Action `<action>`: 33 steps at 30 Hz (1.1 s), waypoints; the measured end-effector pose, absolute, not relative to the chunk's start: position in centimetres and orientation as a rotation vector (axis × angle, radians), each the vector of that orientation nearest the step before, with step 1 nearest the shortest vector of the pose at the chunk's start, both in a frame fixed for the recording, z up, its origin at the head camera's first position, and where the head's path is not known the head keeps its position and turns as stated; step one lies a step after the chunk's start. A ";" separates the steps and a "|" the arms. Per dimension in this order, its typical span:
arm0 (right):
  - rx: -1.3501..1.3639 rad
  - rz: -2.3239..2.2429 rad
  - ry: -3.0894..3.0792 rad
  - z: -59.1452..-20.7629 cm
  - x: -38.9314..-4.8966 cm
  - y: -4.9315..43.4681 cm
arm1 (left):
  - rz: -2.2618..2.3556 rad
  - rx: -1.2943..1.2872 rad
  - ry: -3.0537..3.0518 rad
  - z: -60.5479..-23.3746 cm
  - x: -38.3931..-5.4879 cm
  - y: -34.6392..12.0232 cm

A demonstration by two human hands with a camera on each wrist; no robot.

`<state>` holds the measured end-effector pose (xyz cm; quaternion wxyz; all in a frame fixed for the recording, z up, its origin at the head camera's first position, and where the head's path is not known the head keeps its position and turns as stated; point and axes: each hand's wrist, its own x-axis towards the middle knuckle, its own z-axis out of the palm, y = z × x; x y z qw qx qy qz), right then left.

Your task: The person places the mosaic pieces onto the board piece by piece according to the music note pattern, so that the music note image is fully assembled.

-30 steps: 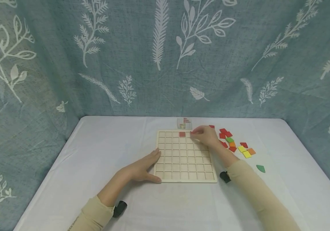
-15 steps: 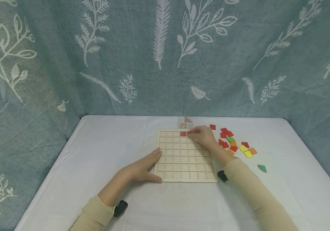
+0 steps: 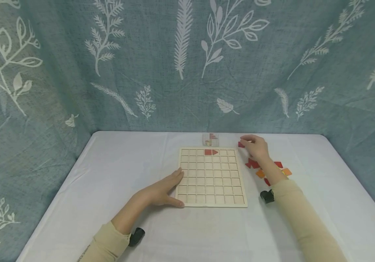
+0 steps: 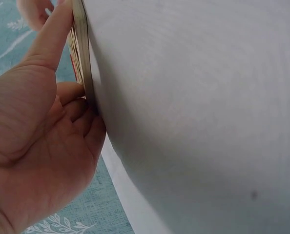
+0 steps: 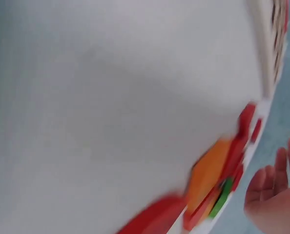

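In the head view, my left hand [image 3: 162, 189] rests against the left edge of a pale wooden grid board [image 3: 210, 178]. Its thumb lies at the lower left corner; the left wrist view shows the fingers touching the rim [image 4: 82, 48]. Two red tiles sit side by side in the board's top row: a square tile [image 3: 208, 152] and a pointed tile [image 3: 215, 152]. My right hand [image 3: 256, 147] hovers right of the board, fingertips at a loose red tile [image 3: 241, 145]. In the blurred right wrist view, the fingers of that hand [image 5: 277, 195] look loosely bent, with no tile visible between them.
Loose red tiles [image 3: 253, 163] and orange tiles [image 3: 286, 171] lie partly hidden under my right forearm. A green tile [image 5: 220, 199] shows among them in the right wrist view. Behind the board lies a small pattern card [image 3: 210, 139]. A patterned curtain [image 3: 161, 72] hangs behind the table.
My right hand has let go of the pointed red tile in the top row, beside the square one, and moved right to the loose tiles. My left hand has stayed put.
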<state>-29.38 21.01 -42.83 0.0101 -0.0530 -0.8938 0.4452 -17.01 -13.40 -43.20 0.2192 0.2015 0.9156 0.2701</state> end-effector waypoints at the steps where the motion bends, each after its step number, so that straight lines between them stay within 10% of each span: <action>1: -0.149 1.322 -2.824 -43.0 -29.4 21.5 | 0.748 0.556 2.534 -43.2 -17.0 -13.4; 19: -0.096 0.915 -3.021 -43.8 -30.1 22.8 | 0.775 0.561 2.517 -43.2 -16.8 -13.2; 33: -0.199 1.613 -2.814 -43.0 -28.4 19.3 | 0.763 0.564 2.513 -43.1 -17.0 -13.6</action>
